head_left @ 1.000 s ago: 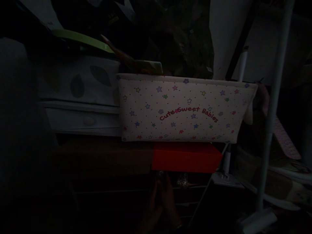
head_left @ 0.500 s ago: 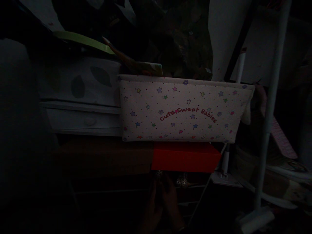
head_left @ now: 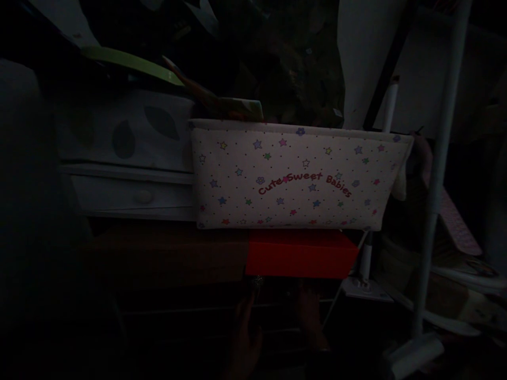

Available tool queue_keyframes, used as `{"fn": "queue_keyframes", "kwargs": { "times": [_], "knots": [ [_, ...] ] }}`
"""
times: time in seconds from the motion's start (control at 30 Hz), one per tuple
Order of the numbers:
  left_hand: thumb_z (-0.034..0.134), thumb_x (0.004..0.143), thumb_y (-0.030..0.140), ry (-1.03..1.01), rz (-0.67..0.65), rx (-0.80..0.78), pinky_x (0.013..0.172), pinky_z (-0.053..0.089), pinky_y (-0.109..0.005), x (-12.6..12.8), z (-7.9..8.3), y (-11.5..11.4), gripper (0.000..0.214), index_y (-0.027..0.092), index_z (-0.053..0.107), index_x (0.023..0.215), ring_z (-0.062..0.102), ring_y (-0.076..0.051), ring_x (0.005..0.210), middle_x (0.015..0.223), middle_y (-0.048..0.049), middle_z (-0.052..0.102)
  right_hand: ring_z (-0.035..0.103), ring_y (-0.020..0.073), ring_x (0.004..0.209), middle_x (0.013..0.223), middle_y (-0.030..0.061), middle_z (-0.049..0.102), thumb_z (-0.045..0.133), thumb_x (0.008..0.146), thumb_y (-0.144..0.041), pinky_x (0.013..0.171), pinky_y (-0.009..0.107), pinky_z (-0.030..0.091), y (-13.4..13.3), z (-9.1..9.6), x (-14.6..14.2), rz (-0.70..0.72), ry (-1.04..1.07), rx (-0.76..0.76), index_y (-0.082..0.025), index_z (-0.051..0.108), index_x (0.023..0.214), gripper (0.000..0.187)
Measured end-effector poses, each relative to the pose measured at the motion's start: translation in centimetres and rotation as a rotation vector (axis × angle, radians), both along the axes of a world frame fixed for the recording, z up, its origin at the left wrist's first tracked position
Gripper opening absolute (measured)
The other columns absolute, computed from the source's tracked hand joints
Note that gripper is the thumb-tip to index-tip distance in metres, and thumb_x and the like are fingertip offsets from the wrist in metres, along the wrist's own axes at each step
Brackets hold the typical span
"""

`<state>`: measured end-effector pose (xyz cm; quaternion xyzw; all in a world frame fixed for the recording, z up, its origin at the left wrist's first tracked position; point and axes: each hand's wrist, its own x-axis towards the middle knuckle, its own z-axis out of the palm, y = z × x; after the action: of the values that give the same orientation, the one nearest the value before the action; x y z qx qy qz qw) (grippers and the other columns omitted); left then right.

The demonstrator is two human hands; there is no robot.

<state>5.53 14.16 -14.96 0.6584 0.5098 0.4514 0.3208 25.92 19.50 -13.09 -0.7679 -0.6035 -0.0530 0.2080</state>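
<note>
Below the red box (head_left: pixel 301 253), left hand (head_left: pixel 245 338) and right hand (head_left: pixel 311 319) reach apart in darkness; grips cannot be told.

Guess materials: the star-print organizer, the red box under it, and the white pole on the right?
Star-print organizer: probably padded fabric or wipeable vinyl; soft rounded edges, printed stars and lettering, matte. Red box: likely cardboard; flat faces, crisp corners, no gloss, though the light is dim. White pole: painted metal or plastic tube; smooth, even surface. I cannot tell which.
</note>
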Motion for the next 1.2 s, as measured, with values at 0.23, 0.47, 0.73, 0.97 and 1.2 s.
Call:
{"fn": "queue_keyframes", "kwargs": {
  "times": [0.23, 0.47, 0.73, 0.97, 1.2],
  "knots": [
    [0.047, 0.076, 0.016, -0.008, -0.127, -0.045, 0.115, 0.029, -0.045, 1.0, -0.3, -0.1, 0.059, 0.016, 0.045, 0.136, 0.036, -0.026, 0.137, 0.147, -0.0140, 0.041, 0.061, 0.0320, 0.095, 0.103, 0.0146, 0.068, 0.062, 0.070, -0.057, 0.078, 0.041, 0.043, -0.4, 2.0, 0.0, 0.013, 0.784, 0.156, -0.020, 0.064, 0.108, 0.053],
    [0.047, 0.078, 0.018, 0.016, -0.255, -0.088, 0.115, 0.029, -0.046, 2.1, 0.0, -0.5, 0.060, 0.013, 0.043, 0.137, 0.038, -0.026, 0.136, 0.147, -0.0165, 0.041, 0.064, 0.0261, 0.089, 0.090, 0.0100, 0.072, 0.061, 0.065, -0.064, 0.072, 0.034, 0.049, -1.4, 3.0, -1.1, 0.100, 1.283, 0.398, -0.018, 0.070, 0.092, 0.054],
    [0.049, 0.077, 0.015, -0.068, -0.378, -0.025, 0.119, 0.018, -0.045, 3.2, -1.4, 0.1, 0.071, 0.016, 0.028, 0.145, 0.019, -0.024, 0.144, 0.157, -0.0125, 0.022, 0.066, 0.0258, 0.088, 0.097, 0.0107, 0.072, 0.067, 0.063, -0.058, 0.075, 0.035, 0.052, -0.8, 2.3, -4.7, 0.079, 1.498, 0.406, -0.016, 0.066, 0.100, 0.057],
    [0.052, 0.081, 0.026, -0.221, -0.404, -0.111, 0.120, 0.015, -0.044, 3.1, -0.9, 0.4, 0.069, 0.025, 0.028, 0.146, 0.017, -0.024, 0.145, 0.157, -0.0052, 0.025, 0.066, 0.0270, 0.092, 0.103, 0.0139, 0.071, 0.068, 0.064, -0.055, 0.076, 0.035, 0.053, -0.4, 2.7, -6.9, 0.027, 1.539, 0.430, -0.014, 0.063, 0.104, 0.057],
    [0.050, 0.082, 0.028, -0.211, -0.368, -0.180, 0.119, 0.017, -0.041, 2.5, -0.3, 0.3, 0.064, 0.017, 0.033, 0.143, 0.024, -0.023, 0.143, 0.153, -0.0134, 0.032, 0.067, 0.0242, 0.083, 0.093, 0.0105, 0.073, 0.069, 0.064, -0.054, 0.070, 0.033, 0.052, 0.4, 2.1, -7.3, 0.060, 1.517, 0.407, -0.015, 0.063, 0.099, 0.052]
  ]
}}
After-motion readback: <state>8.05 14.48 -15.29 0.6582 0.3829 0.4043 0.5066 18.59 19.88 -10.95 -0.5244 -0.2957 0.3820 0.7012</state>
